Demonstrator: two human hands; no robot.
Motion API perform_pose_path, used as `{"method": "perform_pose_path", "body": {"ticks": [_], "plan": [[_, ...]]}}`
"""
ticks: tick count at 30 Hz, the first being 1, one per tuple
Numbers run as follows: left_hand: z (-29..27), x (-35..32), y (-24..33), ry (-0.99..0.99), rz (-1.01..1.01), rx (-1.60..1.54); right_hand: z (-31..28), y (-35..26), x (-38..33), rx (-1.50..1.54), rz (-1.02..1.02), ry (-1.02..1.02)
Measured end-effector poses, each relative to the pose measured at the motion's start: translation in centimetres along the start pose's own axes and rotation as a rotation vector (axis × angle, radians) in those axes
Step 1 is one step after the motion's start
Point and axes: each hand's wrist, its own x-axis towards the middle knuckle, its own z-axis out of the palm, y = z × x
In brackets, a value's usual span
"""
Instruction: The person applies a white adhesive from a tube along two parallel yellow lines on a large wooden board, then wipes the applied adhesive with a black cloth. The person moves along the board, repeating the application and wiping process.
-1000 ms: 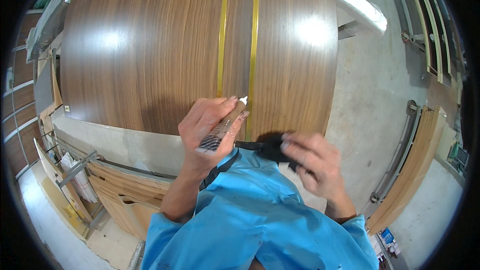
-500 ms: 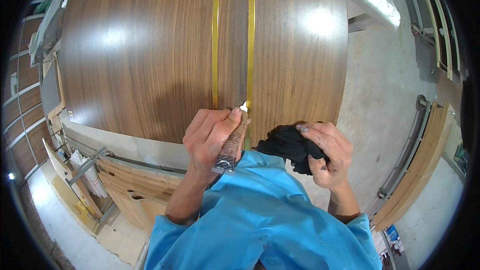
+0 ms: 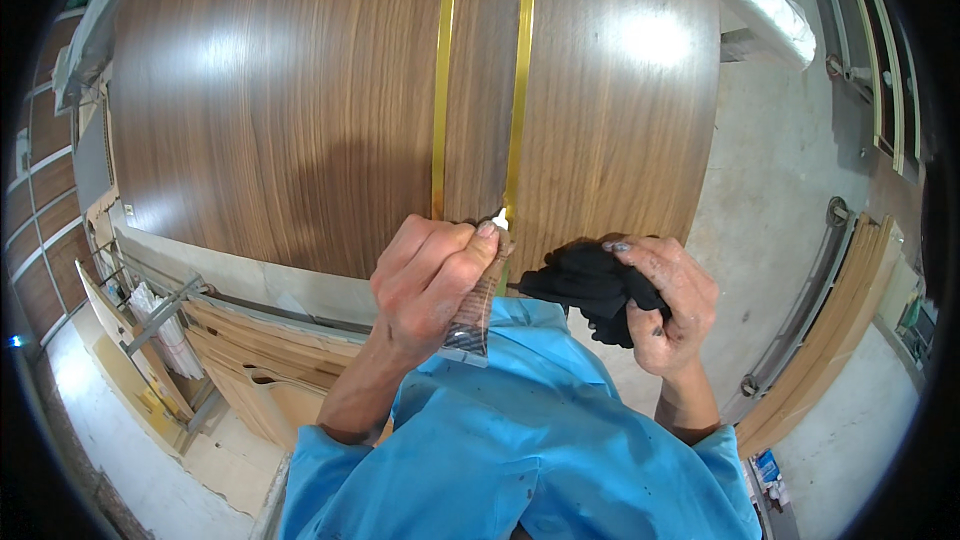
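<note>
My left hand [image 3: 428, 280] is wrapped round a squeeze tube [image 3: 470, 325] with a white nozzle and a clear, brownish body. The nozzle tip points away from me and lies at the left edge of the right-hand gold strip [image 3: 520, 80]. A second gold strip [image 3: 443, 80] runs alongside it on the brown wood-grain panel [image 3: 300, 100]. In my right hand [image 3: 672, 302] is a bunched black cloth [image 3: 585, 285], held over the panel's near edge, with dark smudges on the fingertips.
Stacked wooden boards [image 3: 825, 330] lean at the right, beyond the grey floor [image 3: 780, 170]. A white wrapped bundle [image 3: 765, 5] sticks out past the panel's far right side. More pale boards [image 3: 260, 350] and a metal bar stand at the near left.
The panel and strips appear shifted slightly right in view. The tube in my left hand has turned a little more upright, its nozzle still by the right-hand strip. My right hand keeps the cloth.
</note>
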Motion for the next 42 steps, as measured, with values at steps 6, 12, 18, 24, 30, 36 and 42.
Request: {"method": "perform_pose_path", "body": {"ticks": [6,12,18,24,30,36,42], "plan": [[-0.2,-0.6,0.6,-0.019,-0.005,0.008,0.2,0.0,-0.3,-0.011,-0.011,0.03],[-0.3,-1.1,1.2,0.01,-0.016,-0.008,0.4,-0.1,-0.5,-0.042,0.008,0.032],[-0.8,-1.9,2.2,-0.016,-0.046,-0.011,0.1,-0.9,0.0,-0.005,0.013,-0.028],[-1.8,-3.3,3.1,-0.005,-0.149,-0.073,0.1,-2.2,0.3,-0.364,0.085,0.143],[-3.7,-3.6,-0.2,0.359,-0.309,-0.202,2.7,-2.5,1.8,-0.675,-0.04,0.011],[-4.5,-2.2,-4.6,0.547,-0.51,-0.157,2.7,-2.5,3.8,-0.443,-0.3,-0.098],[-4.0,-1.8,-4.6,0.499,-0.371,-0.078,1.6,-3.0,2.9,-0.595,-0.134,-0.297]]}}
